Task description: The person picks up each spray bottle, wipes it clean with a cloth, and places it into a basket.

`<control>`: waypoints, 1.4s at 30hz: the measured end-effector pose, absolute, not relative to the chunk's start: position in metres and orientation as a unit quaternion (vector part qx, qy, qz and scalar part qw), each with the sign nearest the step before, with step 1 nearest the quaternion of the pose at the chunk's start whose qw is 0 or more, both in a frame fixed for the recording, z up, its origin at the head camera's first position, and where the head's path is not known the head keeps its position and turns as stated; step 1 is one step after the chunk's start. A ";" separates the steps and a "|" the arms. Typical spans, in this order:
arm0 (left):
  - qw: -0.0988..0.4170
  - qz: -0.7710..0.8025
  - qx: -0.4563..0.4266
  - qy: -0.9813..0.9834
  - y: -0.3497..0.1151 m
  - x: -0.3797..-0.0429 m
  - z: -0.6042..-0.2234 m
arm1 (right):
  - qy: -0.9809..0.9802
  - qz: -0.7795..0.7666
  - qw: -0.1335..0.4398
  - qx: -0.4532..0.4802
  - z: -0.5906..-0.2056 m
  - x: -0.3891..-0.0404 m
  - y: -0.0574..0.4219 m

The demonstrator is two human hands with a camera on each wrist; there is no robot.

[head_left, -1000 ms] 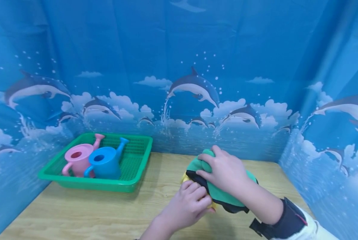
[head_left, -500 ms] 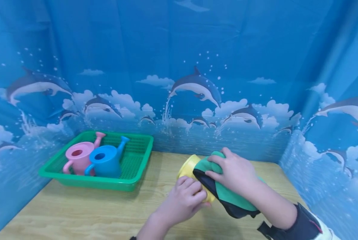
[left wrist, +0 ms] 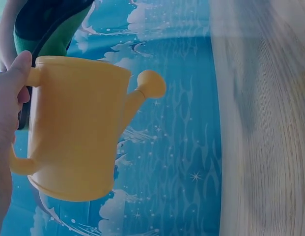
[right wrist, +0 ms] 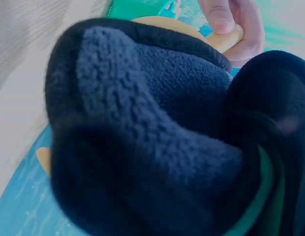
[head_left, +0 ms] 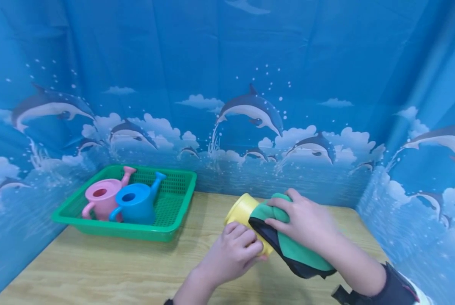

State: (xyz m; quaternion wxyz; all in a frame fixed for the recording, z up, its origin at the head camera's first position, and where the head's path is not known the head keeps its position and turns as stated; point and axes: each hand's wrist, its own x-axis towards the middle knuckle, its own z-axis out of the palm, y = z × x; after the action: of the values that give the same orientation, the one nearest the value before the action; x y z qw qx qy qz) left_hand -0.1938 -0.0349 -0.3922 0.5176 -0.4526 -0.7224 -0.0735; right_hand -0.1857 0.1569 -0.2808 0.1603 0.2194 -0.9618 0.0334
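Note:
A yellow watering can is tilted in front of me, its body partly covered in the head view. My left hand grips its handle, as the left wrist view shows, where the can's smooth body and round spout head appear. My right hand holds a folded green cloth with a black edge, overlapping the can's right side. In the right wrist view the cloth's dark fuzzy face hides most of the can, and left-hand fingers curl round the handle.
A green plastic basket stands at the left on the wooden table. Inside it are a pink watering can and a blue watering can. A blue curtain with dolphins encloses the table at the back and sides.
My right hand and the cloth have shifted right and slightly down, uncovering the yellow can's upper end. My left hand keeps its grip, almost in the same place.

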 end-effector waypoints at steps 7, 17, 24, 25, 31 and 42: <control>0.508 -0.058 -0.474 -0.717 -0.029 -0.190 -0.393 | -0.964 0.072 0.130 0.219 -0.282 -0.205 0.144; 0.513 -0.074 -0.474 -0.712 -0.029 -0.191 -0.397 | -0.962 0.091 0.134 0.219 -0.288 -0.208 0.142; 0.521 -0.074 -0.464 -0.713 -0.036 -0.198 -0.392 | -0.964 0.087 0.128 0.218 -0.286 -0.201 0.154; 0.519 -0.073 -0.462 -0.716 -0.038 -0.198 -0.392 | -0.963 0.087 0.128 0.219 -0.286 -0.199 0.156; 0.520 -0.068 -0.457 -0.718 -0.043 -0.199 -0.390 | -0.963 0.099 0.122 0.217 -0.287 -0.185 0.170; 0.544 -0.063 -0.485 -0.682 -0.032 -0.192 -0.388 | -0.958 0.148 0.094 0.225 -0.279 -0.199 0.175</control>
State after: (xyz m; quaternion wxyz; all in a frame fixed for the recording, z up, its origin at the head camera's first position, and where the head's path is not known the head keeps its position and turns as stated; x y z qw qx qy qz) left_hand -0.1922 -0.0316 -0.3883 0.5438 -0.4854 -0.6817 -0.0630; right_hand -0.1995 0.1748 -0.2790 0.0942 0.2246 -0.9585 0.1482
